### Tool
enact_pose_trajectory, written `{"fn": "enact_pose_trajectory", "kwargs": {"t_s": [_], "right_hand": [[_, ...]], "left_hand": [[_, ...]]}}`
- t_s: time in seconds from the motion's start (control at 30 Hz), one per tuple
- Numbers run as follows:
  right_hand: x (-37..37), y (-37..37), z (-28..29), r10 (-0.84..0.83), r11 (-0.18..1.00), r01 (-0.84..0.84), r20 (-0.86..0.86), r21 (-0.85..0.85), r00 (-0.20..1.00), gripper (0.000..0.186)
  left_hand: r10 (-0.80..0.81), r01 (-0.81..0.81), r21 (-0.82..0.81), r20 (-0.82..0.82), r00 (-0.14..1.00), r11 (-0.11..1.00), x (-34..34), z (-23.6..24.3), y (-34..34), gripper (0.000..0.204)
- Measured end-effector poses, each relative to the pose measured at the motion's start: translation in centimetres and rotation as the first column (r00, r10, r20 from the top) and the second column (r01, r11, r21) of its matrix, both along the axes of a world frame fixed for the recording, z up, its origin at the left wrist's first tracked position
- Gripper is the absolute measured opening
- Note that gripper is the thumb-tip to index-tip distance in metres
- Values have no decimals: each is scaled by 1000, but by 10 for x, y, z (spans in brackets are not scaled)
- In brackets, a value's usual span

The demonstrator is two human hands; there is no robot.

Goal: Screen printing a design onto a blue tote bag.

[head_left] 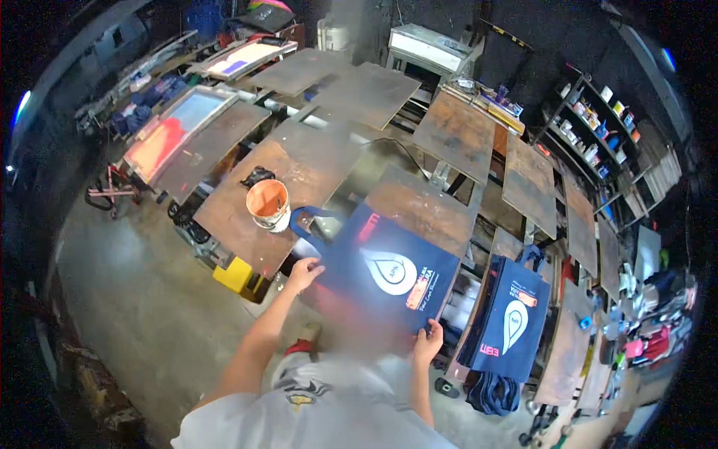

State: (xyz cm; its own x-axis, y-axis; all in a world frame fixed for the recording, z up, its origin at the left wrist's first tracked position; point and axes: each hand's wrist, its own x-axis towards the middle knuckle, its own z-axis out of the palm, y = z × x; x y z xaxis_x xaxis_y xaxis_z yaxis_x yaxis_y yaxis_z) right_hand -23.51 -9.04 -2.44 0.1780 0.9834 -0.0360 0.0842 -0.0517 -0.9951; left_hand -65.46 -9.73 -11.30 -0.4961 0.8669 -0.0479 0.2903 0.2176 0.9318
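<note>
A navy blue tote bag (351, 258) with a white drop-shaped print and red-orange marks lies flat over a brown board in front of me. Its blue handle loop (301, 218) sticks out at the left. My left hand (305, 275) is closed on the bag's near left edge, with fingers pinched. At the bag's near right corner, my right hand (428, 344) grips the edge between thumb and fingers. Part of the bag's near side is blurred. To the right, a stack of similar navy bags (490, 318) rests on another board, handles hanging over its near end.
Left of the bag, a bucket (278, 219) with an orange inside stands on a board (232, 217). Several more boards surround me on a frame. Framed screens (168, 146) lie at the far left. A yellow box (238, 278) sits below. Shelves with bottles (591, 123) stand back right.
</note>
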Motion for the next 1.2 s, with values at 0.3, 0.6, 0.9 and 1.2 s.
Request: {"fn": "enact_pose_trajectory", "kwargs": {"t_s": [0.3,0.6,0.9,1.2], "right_hand": [[3,-24,6,-295,928,298,-46,224,954,30],[-53,-64,48,-453,865,492,-274,95,848,30],[-95,-49,11,-300,938,336,-290,82,908,26],[-95,-5,15,-182,977,200,-215,67,960,22]], "left_hand": [[-149,183,311,-131,980,932,32,82,-3,23],[-438,302,412,292,850,860,42,126,121,20],[133,-138,-30,526,840,990,-42,8,63,22],[211,-122,-263,340,917,957,-31,-81,12,35]]}}
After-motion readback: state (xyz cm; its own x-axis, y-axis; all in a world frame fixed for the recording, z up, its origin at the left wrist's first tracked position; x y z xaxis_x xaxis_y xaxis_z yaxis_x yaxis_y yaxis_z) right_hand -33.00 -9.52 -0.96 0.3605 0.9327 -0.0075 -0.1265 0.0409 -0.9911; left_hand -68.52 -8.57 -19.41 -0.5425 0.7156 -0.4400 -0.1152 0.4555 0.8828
